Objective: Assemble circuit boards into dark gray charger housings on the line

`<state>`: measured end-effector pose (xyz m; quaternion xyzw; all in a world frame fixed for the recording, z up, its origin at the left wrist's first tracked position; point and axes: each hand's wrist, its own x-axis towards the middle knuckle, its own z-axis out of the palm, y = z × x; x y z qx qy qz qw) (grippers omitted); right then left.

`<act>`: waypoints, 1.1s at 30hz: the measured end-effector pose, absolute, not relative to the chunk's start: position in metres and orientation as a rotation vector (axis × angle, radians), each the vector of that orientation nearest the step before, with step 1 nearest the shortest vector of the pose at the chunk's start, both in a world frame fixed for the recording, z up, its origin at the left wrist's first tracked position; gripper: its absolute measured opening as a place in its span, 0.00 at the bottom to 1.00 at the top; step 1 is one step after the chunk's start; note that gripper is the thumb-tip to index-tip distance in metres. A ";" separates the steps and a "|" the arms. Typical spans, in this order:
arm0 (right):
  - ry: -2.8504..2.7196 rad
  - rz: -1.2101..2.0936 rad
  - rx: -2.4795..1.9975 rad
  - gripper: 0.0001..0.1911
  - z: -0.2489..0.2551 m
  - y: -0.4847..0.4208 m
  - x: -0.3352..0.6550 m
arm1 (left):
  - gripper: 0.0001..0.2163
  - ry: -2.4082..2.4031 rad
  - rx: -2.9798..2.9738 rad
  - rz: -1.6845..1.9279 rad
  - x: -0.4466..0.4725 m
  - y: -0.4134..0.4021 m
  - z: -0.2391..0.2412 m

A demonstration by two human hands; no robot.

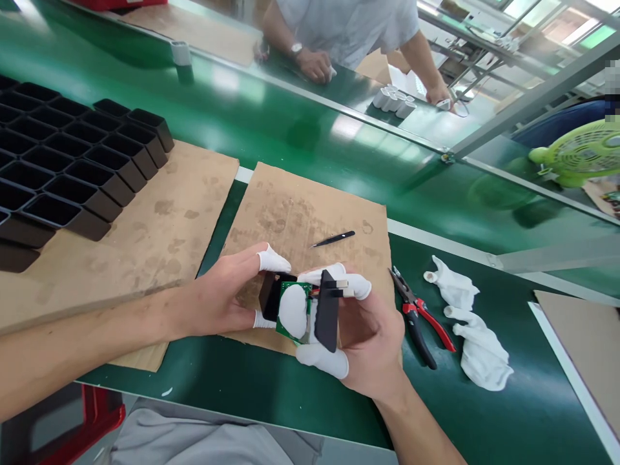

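Between my hands is a power adapter in two parts. My left hand (227, 290), with white finger cots, grips a black plastic housing (269, 296). My right hand (371, 339), also in finger cots, pinches a black plug cover (327, 313) with flat metal prongs pointing right. Joined to the cover is a green circuit board (287, 329) with a white blob over its face, lying at the mouth of the housing. How deep the board sits in it I cannot tell. Black tweezers (334, 239) lie on the cardboard sheet (314, 200) beyond my hands.
Red-and-black pliers (417, 313) and white crumpled gloves (479, 349) lie at right. Many black housings (72, 155) stand in rows on cardboard at left. Past a metal rail, a person (343, 26) works beside white cylinders (393, 100). A green fan (581, 152) stands far right.
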<state>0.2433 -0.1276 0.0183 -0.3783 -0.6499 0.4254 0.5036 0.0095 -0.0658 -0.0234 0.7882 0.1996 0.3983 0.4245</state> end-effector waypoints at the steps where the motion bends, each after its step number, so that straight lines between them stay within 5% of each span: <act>1: -1.580 1.027 -0.915 0.34 0.017 -0.127 0.242 | 0.20 0.493 1.974 0.998 0.009 -0.066 -0.025; 33: -1.665 1.012 -0.998 0.38 0.012 -0.129 0.239 | 0.18 0.589 1.957 0.911 0.007 -0.066 -0.023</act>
